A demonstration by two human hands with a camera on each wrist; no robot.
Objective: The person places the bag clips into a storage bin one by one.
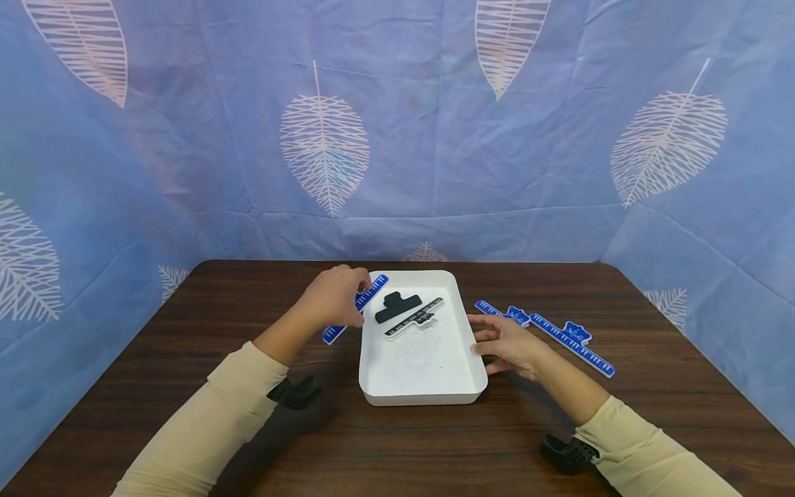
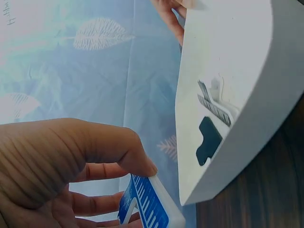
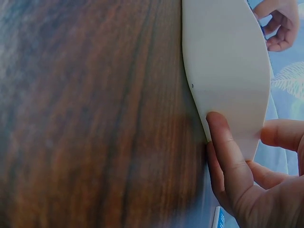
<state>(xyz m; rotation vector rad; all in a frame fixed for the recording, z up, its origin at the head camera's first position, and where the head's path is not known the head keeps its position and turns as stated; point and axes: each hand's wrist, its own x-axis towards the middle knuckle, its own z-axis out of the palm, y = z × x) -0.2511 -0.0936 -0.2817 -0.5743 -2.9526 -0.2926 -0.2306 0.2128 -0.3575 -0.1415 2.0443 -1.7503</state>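
Between thumb and fingers, my left hand (image 1: 335, 295) holds a blue clip (image 2: 152, 202) with a white piano-key pattern. That clip slants beside the left rim of the white tray (image 1: 410, 373) and overlaps it in the head view. My right hand (image 1: 512, 347) grips the tray's right side, its thumb at the rim and fingers against the outer wall. Inside the tray lie a black clip (image 1: 397, 308) and a black-and-white piano-key clip (image 1: 415, 319), side by side near the far half.
Two more blue piano-key clips, one (image 1: 518, 316) close behind the right hand and another (image 1: 574, 345) farther right, lie on the dark wooden table (image 1: 652, 428). A blue cloth (image 1: 397, 172) with white leaf prints hangs behind and at both sides.
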